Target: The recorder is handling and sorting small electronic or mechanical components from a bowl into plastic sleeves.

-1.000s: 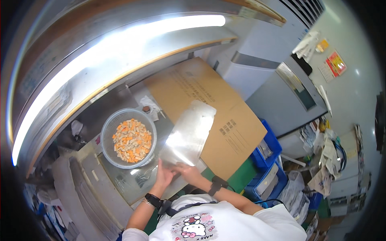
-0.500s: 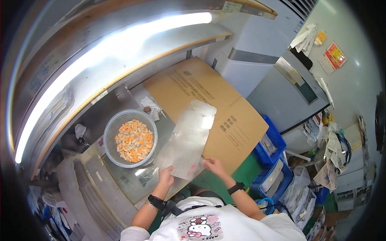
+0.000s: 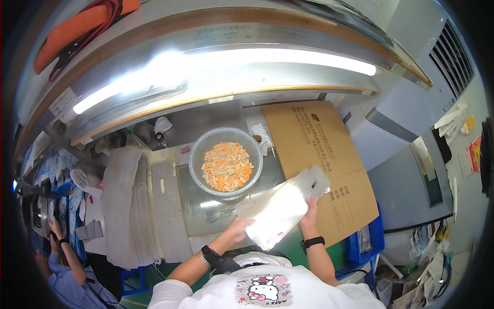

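Note:
A long stack of clear plastic bags (image 3: 280, 207) lies slantwise in front of me, shining where the lamp light strikes it. My left hand (image 3: 237, 228) has closed on its left edge near the lower end. Along the right edge, my right hand (image 3: 310, 215) grips the same stack, fingers partly hidden. The stack's far end overlaps a big flat brown cardboard box (image 3: 314, 139). Beyond my left hand stands a grey mesh basket (image 3: 194, 164), holding many small orange and cream pieces (image 3: 226, 166).
White sheets (image 3: 126, 206) hang over the table's left side. A lit tube lamp (image 3: 288, 56) runs beneath the shelf. Blue crates (image 3: 378, 234) stand right of the box, beside a grey cabinet (image 3: 406, 175). Another person's arm (image 3: 72, 257) shows at the lower left.
My view has swung left, bringing another person into sight. My right hand has moved up the stack's right edge, and the stack is tilted further to the right.

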`<state>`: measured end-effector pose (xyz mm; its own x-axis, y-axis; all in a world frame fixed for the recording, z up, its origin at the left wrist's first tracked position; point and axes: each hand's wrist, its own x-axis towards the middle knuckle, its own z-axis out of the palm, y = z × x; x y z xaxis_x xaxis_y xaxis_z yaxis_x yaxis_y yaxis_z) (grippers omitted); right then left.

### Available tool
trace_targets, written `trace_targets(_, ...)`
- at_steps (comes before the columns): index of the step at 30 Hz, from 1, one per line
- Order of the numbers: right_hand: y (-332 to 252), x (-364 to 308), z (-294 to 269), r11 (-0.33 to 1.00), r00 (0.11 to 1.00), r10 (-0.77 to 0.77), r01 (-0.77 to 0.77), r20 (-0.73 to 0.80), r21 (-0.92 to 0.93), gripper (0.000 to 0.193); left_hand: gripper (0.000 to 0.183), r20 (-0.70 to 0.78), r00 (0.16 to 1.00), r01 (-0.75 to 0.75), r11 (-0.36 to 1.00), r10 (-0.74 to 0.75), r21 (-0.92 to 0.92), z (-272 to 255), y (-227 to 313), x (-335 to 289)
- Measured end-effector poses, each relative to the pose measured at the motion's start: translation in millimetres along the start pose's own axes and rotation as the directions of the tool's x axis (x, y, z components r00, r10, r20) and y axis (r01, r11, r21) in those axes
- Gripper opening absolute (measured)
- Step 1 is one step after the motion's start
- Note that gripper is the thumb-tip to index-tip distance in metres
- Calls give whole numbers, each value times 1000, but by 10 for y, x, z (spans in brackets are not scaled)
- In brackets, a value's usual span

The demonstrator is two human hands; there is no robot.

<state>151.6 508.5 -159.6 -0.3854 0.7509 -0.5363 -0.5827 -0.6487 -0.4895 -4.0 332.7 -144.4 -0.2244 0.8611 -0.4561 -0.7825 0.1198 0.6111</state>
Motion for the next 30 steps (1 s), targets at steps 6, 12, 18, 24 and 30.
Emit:
trace_targets(6,-464,285,364,977,968,-197,182,158,107,44,41,50,996,-73,996,71,49,15,381,-132)
trace_targets(12,-743,312,998,981,928,-155,104,339,164,39,45,80,974,-215,975,210,51,-36,884,-96)
trace_targets(18,-820,616,1365,983,955,-131,160,267,-89,26,44,77,936,-348,935,342,73,-198,1221,-47)
trace_targets(24,-663,302,1915,969,929,-226,244,294,-26,24,38,-87,882,-458,886,463,72,-478,1317,173)
trace_targets(30,-361,-143,2315,852,674,-418,523,608,6,42,40,-255,745,-611,784,617,110,-529,1290,332)
